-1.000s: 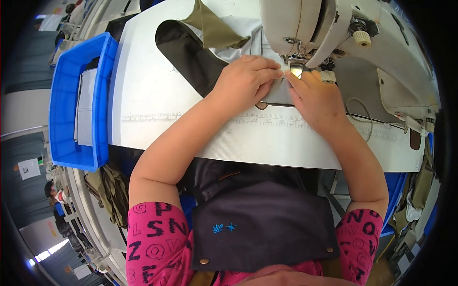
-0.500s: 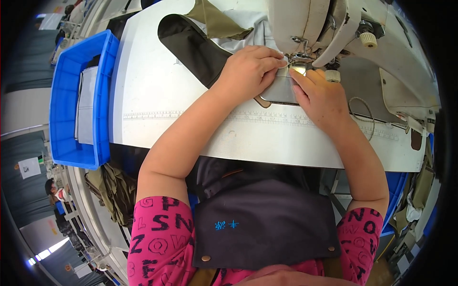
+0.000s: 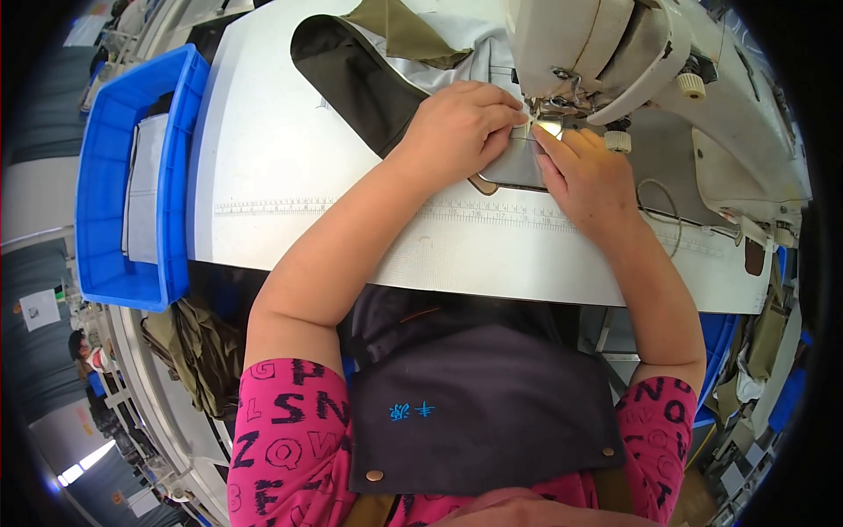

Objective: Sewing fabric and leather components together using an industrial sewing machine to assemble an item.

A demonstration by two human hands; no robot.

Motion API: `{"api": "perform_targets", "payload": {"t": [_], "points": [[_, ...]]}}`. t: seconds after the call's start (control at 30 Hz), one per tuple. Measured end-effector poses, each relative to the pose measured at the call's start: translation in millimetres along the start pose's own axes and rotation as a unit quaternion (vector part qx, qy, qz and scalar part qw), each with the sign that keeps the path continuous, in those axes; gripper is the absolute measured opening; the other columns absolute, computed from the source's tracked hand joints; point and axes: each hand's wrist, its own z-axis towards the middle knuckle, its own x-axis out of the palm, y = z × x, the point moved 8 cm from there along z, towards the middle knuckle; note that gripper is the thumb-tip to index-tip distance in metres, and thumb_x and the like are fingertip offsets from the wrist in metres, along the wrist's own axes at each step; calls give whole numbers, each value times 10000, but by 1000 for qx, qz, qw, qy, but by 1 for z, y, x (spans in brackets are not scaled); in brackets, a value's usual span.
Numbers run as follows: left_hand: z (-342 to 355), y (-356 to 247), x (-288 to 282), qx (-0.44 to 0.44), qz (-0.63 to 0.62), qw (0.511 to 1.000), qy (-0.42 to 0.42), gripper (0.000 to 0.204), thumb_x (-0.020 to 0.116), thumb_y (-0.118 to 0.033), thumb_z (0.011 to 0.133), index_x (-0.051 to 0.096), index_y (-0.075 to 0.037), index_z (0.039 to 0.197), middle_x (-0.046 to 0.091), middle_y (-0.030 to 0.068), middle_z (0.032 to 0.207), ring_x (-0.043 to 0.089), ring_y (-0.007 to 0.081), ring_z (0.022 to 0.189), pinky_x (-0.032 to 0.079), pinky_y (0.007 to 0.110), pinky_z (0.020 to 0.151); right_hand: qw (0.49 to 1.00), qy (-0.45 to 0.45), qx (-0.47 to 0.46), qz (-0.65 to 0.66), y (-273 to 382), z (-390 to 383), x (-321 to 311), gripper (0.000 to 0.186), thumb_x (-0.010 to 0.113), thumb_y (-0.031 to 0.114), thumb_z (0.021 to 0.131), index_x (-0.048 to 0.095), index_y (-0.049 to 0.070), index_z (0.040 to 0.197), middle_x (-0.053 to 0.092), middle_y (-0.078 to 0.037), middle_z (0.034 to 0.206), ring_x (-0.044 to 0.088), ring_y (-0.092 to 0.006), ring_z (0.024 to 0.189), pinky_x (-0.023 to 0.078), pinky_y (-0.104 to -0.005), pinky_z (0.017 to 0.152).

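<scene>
At the white sewing machine [image 3: 606, 61], my left hand [image 3: 461, 127] is closed with its fingertips pinched on the edge of a cloth piece, just left of the presser foot [image 3: 551, 107]. The cloth has a dark olive-brown panel [image 3: 356, 83], a khaki flap [image 3: 408, 33] and a pale grey side [image 3: 481, 66], spread to the left of the needle. My right hand [image 3: 588, 176] sits in front of the foot, fingers mostly curled. Its index fingertip is beside the needle, close to my left fingertips. What lies under the right fingers is hidden. A small light glows there.
A blue plastic bin [image 3: 180, 176] holding grey cloth pieces [image 3: 145, 189] stands at the table's left edge. A printed ruler [image 3: 281, 207] crosses the white tabletop [image 3: 421, 255]. Olive cloth [image 3: 198, 356] hangs below the bin. A cord loop [image 3: 659, 206] lies right of my right hand.
My view has shifted slightly, so the bin sits further left and the machine head further right. Both hands keep nearly the same place and pose at the needle.
</scene>
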Motion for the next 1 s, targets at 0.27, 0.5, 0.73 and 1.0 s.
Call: {"api": "perform_targets", "payload": {"t": [0.27, 0.5, 0.73, 1.0], "points": [[1, 4, 3, -8, -30, 1000, -4, 171, 696, -92, 852, 775, -98, 1003, 739, 13, 1090, 692, 240, 1003, 551, 382, 864, 999, -15, -24, -36, 4, 1, 2, 259, 737, 173, 890, 726, 80, 1132, 626, -32, 793, 642, -212, 723, 505, -372, 602], [-6, 12, 0, -67, -87, 994, 25, 179, 697, -154, 886, 765, -85, 1036, 723, 37, 1128, 647, 257, 1079, 468, 385, 963, 998, -13, -35, -43, 12, 3, -1, 241, 722, 164, 893, 732, 69, 1113, 624, -40, 793, 625, -226, 747, 511, -378, 659], [-65, -13, -25, -84, -113, 989, 55, 190, 709, -171, 884, 757, -96, 1051, 718, 40, 1149, 642, 259, 1089, 467, 389, 965, 994, -18, -89, -60, 17, 3, -6, 217, 723, 151, 892, 730, 77, 1095, 607, -41, 794, 608, -229, 743, 505, -383, 665], [-115, -72, -52, -96, -125, 987, 18, 167, 755, -179, 820, 751, -108, 971, 696, 41, 1092, 622, 290, 1080, 455, 459, 973, 985, -77, -149, 43, 120, 72, -38, 226, 731, 205, 913, 730, 107, 1117, 632, -45, 817, 628, -249, 732, 503, -392, 642]]}}
